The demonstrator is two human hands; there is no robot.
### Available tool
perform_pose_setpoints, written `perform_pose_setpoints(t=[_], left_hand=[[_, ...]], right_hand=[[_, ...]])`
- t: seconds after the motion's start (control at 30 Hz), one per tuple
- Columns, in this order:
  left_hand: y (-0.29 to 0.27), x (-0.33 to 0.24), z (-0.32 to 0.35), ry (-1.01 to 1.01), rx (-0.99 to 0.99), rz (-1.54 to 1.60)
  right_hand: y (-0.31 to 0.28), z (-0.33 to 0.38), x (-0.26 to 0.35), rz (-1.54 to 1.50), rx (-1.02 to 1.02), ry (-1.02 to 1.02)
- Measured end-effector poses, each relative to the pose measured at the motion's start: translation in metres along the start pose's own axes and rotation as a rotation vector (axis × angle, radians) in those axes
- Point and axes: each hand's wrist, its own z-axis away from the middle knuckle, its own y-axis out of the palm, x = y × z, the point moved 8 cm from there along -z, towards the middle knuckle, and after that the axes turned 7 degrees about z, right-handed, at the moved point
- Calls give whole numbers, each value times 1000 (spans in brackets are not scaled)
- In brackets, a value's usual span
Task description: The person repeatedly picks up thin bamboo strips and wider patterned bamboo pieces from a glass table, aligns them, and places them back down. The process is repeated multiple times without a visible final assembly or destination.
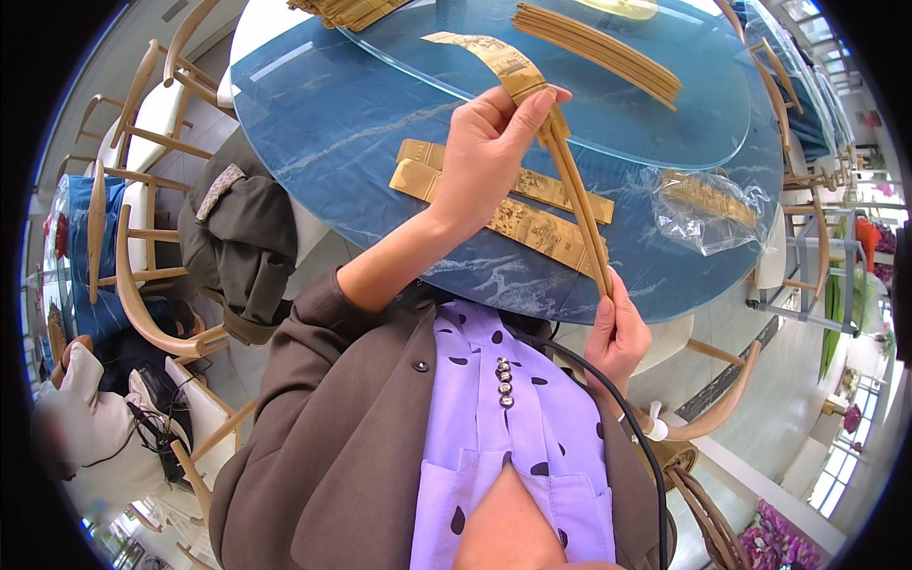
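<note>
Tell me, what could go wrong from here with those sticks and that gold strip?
The gold strip in the left hand is curved, so it might crease or tear.

The right hand holds the sticks by their lower ends near the table's edge; a slip could drop them.

The loose strips lying beneath could be nudged out of place.

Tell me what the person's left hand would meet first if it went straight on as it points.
The left hand, gripping a gold printed strip, would probably meet the stack of long, narrow brown strips on the clear glass turntable; the hand's height is unclear, so it might pass above.
</note>
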Motion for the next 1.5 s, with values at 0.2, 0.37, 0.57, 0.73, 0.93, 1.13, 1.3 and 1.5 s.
perform_pose_setpoints(t=[0.2, 0.37, 0.57, 0.73, 0.93, 1.13, 1.3, 1.5], left_hand=[[-3, 41, 8, -224, 5, 176], [-15, 55, 25, -220, -79, 25], [-11, 31, 31, 142, -30, -415], [-4, 39, 38, 59, 20, -435], [-6, 49, 37, -41, 31, -262], [-13, 40, 21, -80, -90, -150], [-10, 44, 28, -27, -149, -155], [-3, 56, 42, -76, -85, -196]], right_hand=[[4, 11, -7, 96, 12, 42], [2, 9, -1, 85, 11, 34], [-3, 10, 0, -2, 107, 84], [-4, 8, 4, 20, 122, 90], [-2, 4, 4, 36, 71, 55], [-1, 4, 10, 51, 65, 9], [2, 4, 13, 63, 30, -25], [8, 5, 12, 78, 12, -41]])
